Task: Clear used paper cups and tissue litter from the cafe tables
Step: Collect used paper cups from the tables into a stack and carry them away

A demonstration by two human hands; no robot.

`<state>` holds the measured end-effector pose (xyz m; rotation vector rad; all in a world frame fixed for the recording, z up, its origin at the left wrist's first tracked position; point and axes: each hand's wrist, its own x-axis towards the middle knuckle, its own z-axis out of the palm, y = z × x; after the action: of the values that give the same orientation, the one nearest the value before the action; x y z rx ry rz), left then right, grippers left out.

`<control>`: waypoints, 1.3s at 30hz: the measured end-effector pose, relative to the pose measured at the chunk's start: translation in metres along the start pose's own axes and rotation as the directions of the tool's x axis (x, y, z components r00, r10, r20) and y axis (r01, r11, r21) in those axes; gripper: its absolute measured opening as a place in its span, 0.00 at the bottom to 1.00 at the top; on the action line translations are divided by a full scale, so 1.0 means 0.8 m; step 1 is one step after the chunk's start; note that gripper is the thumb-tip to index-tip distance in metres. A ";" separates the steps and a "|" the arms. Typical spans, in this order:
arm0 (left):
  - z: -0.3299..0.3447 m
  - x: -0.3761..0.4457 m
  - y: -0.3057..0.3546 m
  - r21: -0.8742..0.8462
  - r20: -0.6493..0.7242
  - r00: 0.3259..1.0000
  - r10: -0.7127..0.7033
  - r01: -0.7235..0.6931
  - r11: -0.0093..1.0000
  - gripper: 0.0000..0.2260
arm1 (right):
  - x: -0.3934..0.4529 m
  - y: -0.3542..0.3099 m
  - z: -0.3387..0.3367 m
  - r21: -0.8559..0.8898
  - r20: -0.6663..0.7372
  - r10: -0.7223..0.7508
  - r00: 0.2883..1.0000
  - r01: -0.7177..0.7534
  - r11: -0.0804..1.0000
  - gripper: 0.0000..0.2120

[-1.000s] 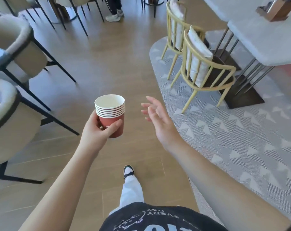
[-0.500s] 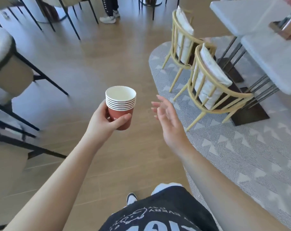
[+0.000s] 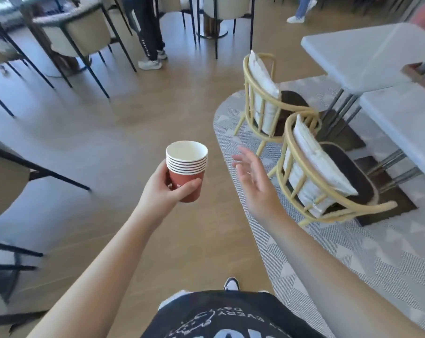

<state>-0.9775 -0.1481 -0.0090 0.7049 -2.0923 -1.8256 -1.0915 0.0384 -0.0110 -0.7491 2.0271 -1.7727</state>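
Note:
My left hand [image 3: 164, 191] holds a stack of several nested red paper cups [image 3: 187, 170] with white rims, upright, in front of me above the wooden floor. The top cup looks empty inside. My right hand [image 3: 254, 182] hangs in the air just right of the stack, fingers spread, palm turned toward the cups, holding nothing. No tissue litter shows in this view.
Two yellow cane chairs [image 3: 313, 167] with white cushions stand on a grey patterned rug [image 3: 352, 252] at the right, beside two white tables [image 3: 367, 54]. A wooden holder [image 3: 421, 74] sits on the table edge. Beige black-legged chairs [image 3: 9, 176] line the left. A person's legs [image 3: 145, 35] stand ahead.
The view has swung forward and up as I walk; the yellow chairs and white tables come closer on the right. Both hands keep their pose, the cup stack still held.

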 end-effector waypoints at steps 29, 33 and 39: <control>-0.173 0.665 0.012 -0.048 0.044 0.999 -0.001 0.003 0.999 0.26 | 0.658 0.051 0.132 0.068 -0.158 0.037 0.987 -0.026 0.997 0.18; -0.169 0.767 0.019 -0.008 0.039 0.999 0.003 -0.003 1.000 0.27 | 0.757 0.076 0.117 0.084 -0.173 0.020 0.985 -0.005 0.996 0.20; -0.154 0.922 0.063 0.044 0.045 0.999 0.021 -0.023 0.999 0.27 | 0.903 0.080 0.073 0.154 -0.180 0.011 0.984 0.018 0.988 0.20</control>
<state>-1.5457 -0.6362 -0.0189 0.6554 -2.1665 -1.8046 -1.6468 -0.4314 -0.0229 -0.5636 1.9684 -2.0382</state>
